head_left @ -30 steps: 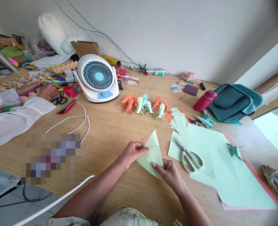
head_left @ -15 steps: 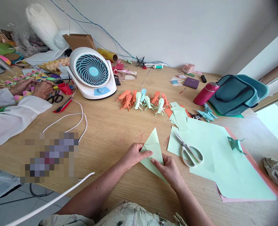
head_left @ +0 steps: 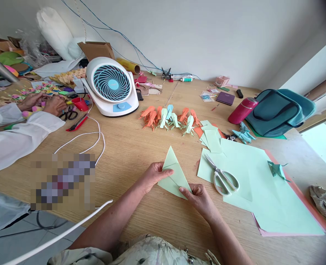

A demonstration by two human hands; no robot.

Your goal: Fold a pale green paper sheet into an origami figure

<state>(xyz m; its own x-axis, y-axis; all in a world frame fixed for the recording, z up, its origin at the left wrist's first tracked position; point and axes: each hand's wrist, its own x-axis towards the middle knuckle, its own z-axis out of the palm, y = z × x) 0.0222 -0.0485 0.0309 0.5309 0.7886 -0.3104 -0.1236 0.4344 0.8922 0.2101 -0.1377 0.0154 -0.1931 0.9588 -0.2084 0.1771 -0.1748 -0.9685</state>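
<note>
A folded sheet of pale green paper (head_left: 171,173), triangular with its tip pointing away from me, is held between my two hands above the table. My left hand (head_left: 157,176) grips its left edge, thumb on top. At the lower right corner my right hand (head_left: 197,194) pinches the paper between thumb and fingers; the fingers beneath are hidden. To the right, white-handled scissors (head_left: 223,178) lie on large pale green sheets (head_left: 273,198). Beyond my hands stand several folded paper figures (head_left: 174,120) in orange, green and blue.
A white fan (head_left: 112,86) stands at the back left. A co-worker's hands (head_left: 53,105) are busy at far left, near black scissors (head_left: 68,115) and a red cutter (head_left: 78,123). Smaller green sheets (head_left: 213,139), a pink bottle (head_left: 242,110) and a teal bag (head_left: 276,112) lie right. A white cable (head_left: 69,232) crosses the front left.
The folded paper has shifted slightly left and turned in my hands, its tip now further left. My left thumb has moved toward the left edge, and the hands are a little further apart.
</note>
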